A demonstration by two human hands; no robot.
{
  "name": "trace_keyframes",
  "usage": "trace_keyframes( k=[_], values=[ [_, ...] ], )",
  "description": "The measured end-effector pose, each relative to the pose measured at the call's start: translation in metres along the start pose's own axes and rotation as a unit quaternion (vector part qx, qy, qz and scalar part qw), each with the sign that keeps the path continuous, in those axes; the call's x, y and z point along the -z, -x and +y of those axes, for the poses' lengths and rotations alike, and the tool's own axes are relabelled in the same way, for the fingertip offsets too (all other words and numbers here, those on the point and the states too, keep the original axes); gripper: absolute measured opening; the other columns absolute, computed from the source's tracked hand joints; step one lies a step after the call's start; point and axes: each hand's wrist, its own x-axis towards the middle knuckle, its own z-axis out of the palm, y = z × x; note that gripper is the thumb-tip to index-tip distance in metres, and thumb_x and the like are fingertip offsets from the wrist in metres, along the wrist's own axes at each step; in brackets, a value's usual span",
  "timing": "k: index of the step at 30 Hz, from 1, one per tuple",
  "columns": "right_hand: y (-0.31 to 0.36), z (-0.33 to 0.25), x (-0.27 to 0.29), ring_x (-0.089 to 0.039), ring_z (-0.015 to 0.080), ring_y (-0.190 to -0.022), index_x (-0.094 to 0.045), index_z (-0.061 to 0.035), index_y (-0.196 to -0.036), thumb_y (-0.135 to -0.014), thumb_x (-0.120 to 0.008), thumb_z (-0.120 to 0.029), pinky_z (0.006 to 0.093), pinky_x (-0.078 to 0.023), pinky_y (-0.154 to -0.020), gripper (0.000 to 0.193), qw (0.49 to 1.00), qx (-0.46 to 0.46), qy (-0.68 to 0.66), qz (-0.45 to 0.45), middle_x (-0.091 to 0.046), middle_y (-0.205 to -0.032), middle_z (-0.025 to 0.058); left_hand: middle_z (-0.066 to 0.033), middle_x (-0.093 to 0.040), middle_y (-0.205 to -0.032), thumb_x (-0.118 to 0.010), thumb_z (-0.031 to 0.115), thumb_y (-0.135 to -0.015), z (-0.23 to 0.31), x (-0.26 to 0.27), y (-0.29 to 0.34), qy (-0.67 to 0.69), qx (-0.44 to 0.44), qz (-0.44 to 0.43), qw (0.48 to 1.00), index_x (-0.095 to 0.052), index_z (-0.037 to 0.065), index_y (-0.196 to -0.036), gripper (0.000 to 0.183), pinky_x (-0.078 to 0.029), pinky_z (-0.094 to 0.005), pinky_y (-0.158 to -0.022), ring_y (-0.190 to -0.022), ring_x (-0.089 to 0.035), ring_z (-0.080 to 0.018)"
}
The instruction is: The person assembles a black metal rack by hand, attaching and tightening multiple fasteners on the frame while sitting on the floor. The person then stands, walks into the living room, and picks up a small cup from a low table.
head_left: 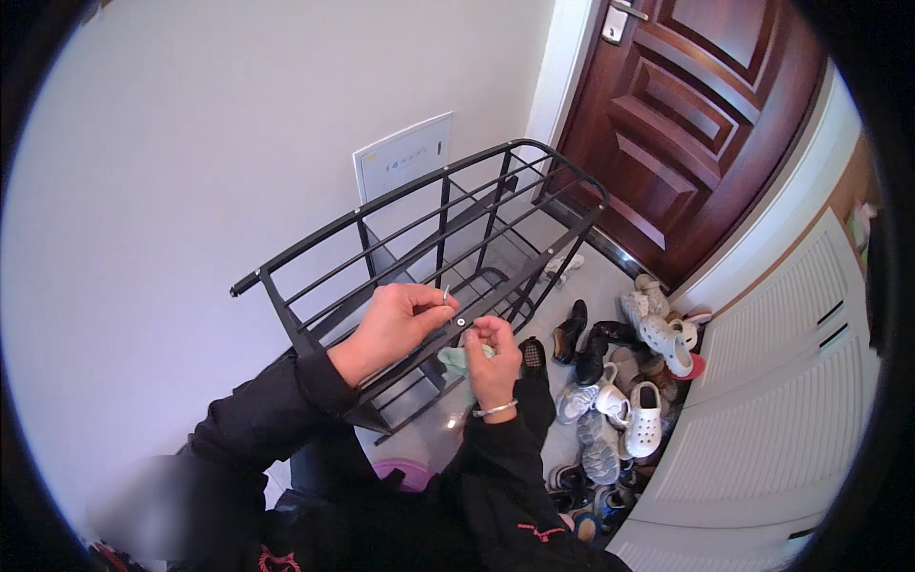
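Note:
A black metal rack [443,229] with thin bars stands tilted in front of me against the wall. At its near rail, my left hand [396,324] is closed in a pinch on a small thin silver metal piece [446,296], whose exact kind I cannot make out. Just right of those fingertips, a round silver screw head [461,322] sits in the rail. My right hand [494,360], with a bracelet at its wrist, is closed beside the screw, fingertips near the rail. A pale green cloth [456,359] is bunched in it, partly hidden by the fingers.
Many shoes [615,410] lie piled on the floor to the right, before a white louvred cabinet [772,381]. A dark red-brown door [686,133] stands at the far right. A white panel [404,157] is on the wall behind the rack. Something pink [405,474] lies below.

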Motion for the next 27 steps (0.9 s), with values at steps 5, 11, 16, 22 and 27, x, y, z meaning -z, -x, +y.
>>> trace_keyframes(
  k=[5, 11, 16, 22, 27],
  values=[
    [-0.001, 0.026, 0.002, -0.058, 0.0072, -0.078, -0.059, -0.0008, -0.098, -0.086, -0.066, -0.004, 0.0221, -0.047, -0.071, 0.014, 1.0, -0.01, -0.027, -0.009, -0.062, -0.085, 0.0019, -0.0009, -0.066, -0.076, -0.067, 0.008, -0.087, -0.014, -0.02, -0.008, -0.015, 0.021, -0.002, 1.0, -0.07, -0.003, -0.096, 0.014, -0.046, -0.0209, -0.063, -0.07, -0.053, -0.0026],
    [0.001, 0.028, 0.003, -0.059, 0.0095, -0.076, -0.061, -0.0003, -0.091, -0.084, -0.067, -0.005, 0.024, -0.048, -0.069, 0.01, 0.999, 0.038, -0.004, -0.008, -0.063, -0.082, 0.003, -0.0132, -0.069, -0.08, -0.069, 0.009, -0.084, -0.02, -0.026, -0.01, -0.058, -0.078, 0.031, 0.995, -0.071, 0.0, -0.096, 0.016, -0.051, -0.0266, -0.061, -0.065, -0.065, -0.0152],
    [0.003, 0.019, 0.003, -0.057, 0.0085, -0.074, -0.064, 0.0009, -0.089, -0.085, -0.067, -0.005, 0.0235, -0.047, -0.068, 0.008, 0.999, 0.05, 0.017, 0.008, -0.063, -0.08, 0.0036, -0.0142, -0.069, -0.085, -0.069, 0.007, -0.083, -0.023, -0.026, -0.012, -0.063, -0.093, 0.034, 0.993, -0.07, 0.001, -0.096, 0.014, -0.052, -0.0283, -0.063, -0.068, -0.067, -0.0203],
    [-0.027, -0.014, 0.022, -0.065, 0.0192, -0.078, -0.067, -0.0023, -0.1, -0.083, -0.066, -0.003, 0.0278, -0.05, -0.069, 0.017, 0.987, 0.126, 0.095, -0.014, -0.066, -0.086, 0.0092, -0.0144, -0.067, -0.081, -0.07, 0.006, -0.081, -0.022, -0.023, -0.012, -0.106, -0.174, 0.015, 0.979, -0.07, 0.001, -0.094, 0.014, -0.052, -0.0309, -0.064, -0.071, -0.066, -0.0252],
    [-0.07, -0.048, 0.03, -0.065, 0.0251, -0.088, -0.067, -0.004, -0.102, -0.081, -0.065, -0.001, 0.032, -0.052, -0.075, 0.021, 0.934, 0.286, 0.128, -0.174, -0.066, -0.099, 0.0087, -0.0131, -0.066, -0.08, -0.07, 0.005, -0.08, -0.023, -0.02, -0.015, -0.156, -0.229, -0.001, 0.961, -0.068, 0.001, -0.091, 0.012, -0.051, -0.0325, -0.066, -0.073, -0.064, -0.0276]
  ],
)
